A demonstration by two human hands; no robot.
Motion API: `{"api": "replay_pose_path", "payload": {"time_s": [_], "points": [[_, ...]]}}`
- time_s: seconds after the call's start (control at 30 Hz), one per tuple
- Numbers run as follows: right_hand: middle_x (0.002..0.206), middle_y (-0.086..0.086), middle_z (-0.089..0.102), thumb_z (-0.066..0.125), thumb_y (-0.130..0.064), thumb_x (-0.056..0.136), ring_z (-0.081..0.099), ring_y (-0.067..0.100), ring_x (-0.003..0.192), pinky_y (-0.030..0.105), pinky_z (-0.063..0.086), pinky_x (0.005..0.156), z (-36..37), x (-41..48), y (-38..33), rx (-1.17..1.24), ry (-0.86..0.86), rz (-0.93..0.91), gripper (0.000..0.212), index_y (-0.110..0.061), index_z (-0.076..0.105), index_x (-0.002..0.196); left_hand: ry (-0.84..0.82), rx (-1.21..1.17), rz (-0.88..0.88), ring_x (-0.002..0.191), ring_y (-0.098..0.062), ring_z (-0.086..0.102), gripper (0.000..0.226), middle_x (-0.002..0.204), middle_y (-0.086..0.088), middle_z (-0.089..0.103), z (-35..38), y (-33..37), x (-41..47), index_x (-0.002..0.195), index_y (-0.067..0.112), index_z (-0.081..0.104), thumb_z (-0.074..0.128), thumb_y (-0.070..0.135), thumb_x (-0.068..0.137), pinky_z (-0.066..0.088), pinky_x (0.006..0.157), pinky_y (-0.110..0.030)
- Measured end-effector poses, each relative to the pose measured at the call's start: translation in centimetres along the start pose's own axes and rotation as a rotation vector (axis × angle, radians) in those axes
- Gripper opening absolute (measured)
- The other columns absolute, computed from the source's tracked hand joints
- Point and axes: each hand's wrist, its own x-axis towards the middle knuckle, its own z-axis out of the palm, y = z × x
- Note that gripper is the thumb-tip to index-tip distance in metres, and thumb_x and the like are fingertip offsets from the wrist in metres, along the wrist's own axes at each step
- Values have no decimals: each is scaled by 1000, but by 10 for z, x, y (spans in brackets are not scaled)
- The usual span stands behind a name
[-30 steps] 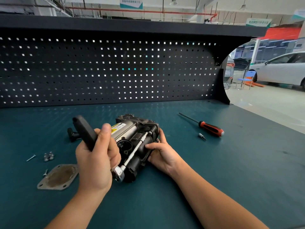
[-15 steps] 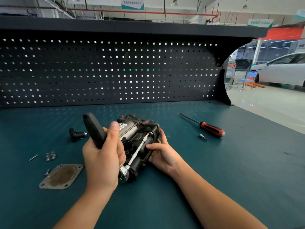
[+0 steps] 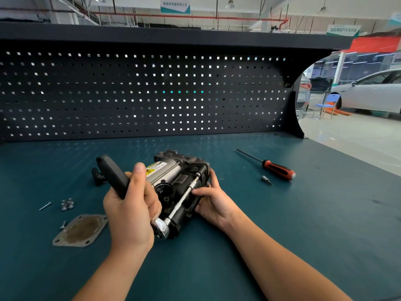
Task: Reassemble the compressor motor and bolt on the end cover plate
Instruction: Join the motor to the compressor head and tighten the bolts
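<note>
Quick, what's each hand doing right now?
Left hand: closed, gripping the ratchet handle.
Right hand: closed round the compressor, steadying it.

Shiny chrome ratchet (image 3: 161,227) with matt black handle; dull, stained grey metal cover plate (image 3: 81,231).

Person's bare left hand (image 3: 130,211): short trimmed thumbnail (image 3: 139,168), creased knuckles, broad back toward the camera. Bare right hand (image 3: 213,205): slim fingers (image 3: 200,192), short nails. Left forearm (image 3: 112,272) and right forearm (image 3: 275,259) both uncovered from wrist to lower frame edge. Wrists bare too. The wide-angle lens makes both forearms look long and thick near the bottom.
</note>
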Motion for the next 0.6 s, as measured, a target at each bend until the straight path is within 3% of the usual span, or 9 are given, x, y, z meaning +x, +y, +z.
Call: {"api": "replay_pose_path", "payload": {"time_s": [0.2, 0.4, 0.5, 0.6], "points": [[110, 11, 59, 34, 23, 80, 62, 26, 87, 42, 52, 75, -1, 1, 0, -6, 6, 3, 83, -36, 31, 138, -16, 5, -11, 30, -5, 17, 57, 38, 9, 23, 0, 1, 1, 39, 24, 35, 47, 22, 95, 17, 36, -11], [110, 11, 59, 35, 22, 81, 61, 25, 87, 39, 51, 74, 0, 0, 1, -11, -8, -13, 77, -37, 37, 130, -167, 49, -16, 31, -6, 17, 47, 38, 9, 24, 2, 1, -1, 43, 23, 34, 61, 31, 81, 18, 37, -11], [109, 10, 61, 34, 21, 80, 62, 25, 85, 37, 53, 72, -2, 0, 1, 8, -9, -20, 71, -38, 46, 117, -277, 117, 66, 32, -6, 22, 41, 38, 11, 28, 3, 2, 1, 43, 23, 37, 60, 42, 72, 21, 38, -12], [107, 11, 58, 32, 13, 78, 60, 25, 84, 37, 52, 70, -1, 2, 0, 6, 3, -39, 61, -28, 48, 120, -505, 319, 225, 38, -2, 29, 36, 41, 11, 33, 1, 4, 2, 48, 21, 42, 57, 43, 72, 27, 41, -16]]}}
